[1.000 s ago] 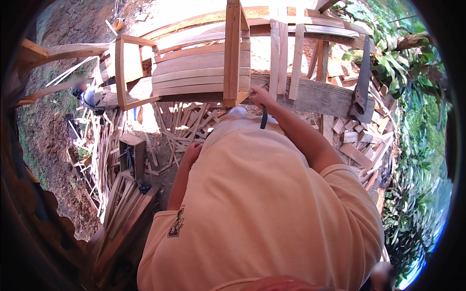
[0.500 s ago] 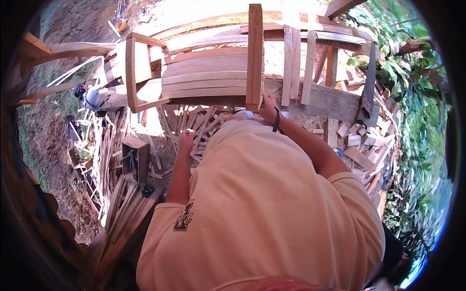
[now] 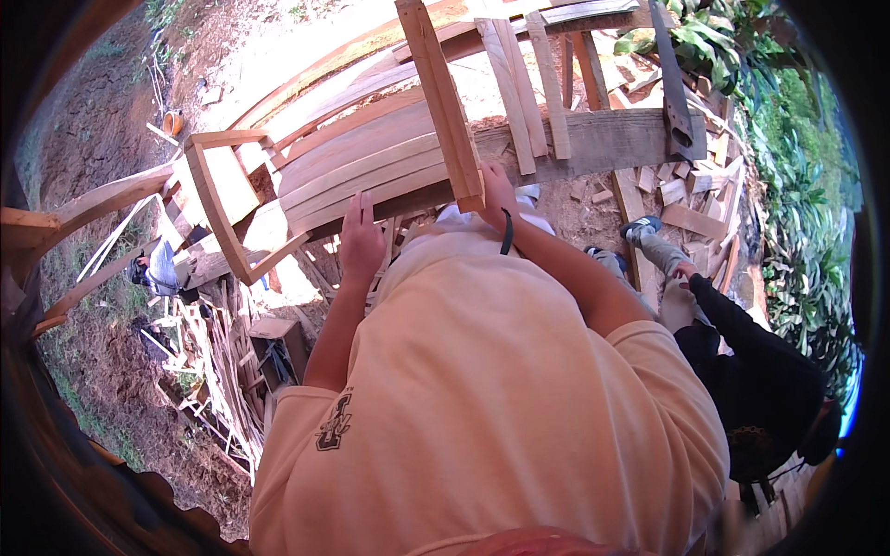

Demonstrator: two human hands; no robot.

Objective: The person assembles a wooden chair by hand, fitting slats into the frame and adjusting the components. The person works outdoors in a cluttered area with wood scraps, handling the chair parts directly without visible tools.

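My right hand is closed at the near end of an upright wooden frame piece made of battens, its fingers partly hidden. To the left, my left hand is raised with fingers stretched out straight, close to the near edge of the stacked planks, holding nothing; whether it touches them I cannot tell. A second wooden frame stands at the planks' left end. All of this rests on a raised bench of long boards in front of me.
Loose battens lie across the bench, and a handsaw rests at its right end. Offcuts and long scrap strips litter the ground. One person in dark clothing is at right, another far left.
My left hand has risen toward the planks, its fingers now straight. My right hand stays at the frame piece. The view has turned, and the person in dark clothing has appeared at right.
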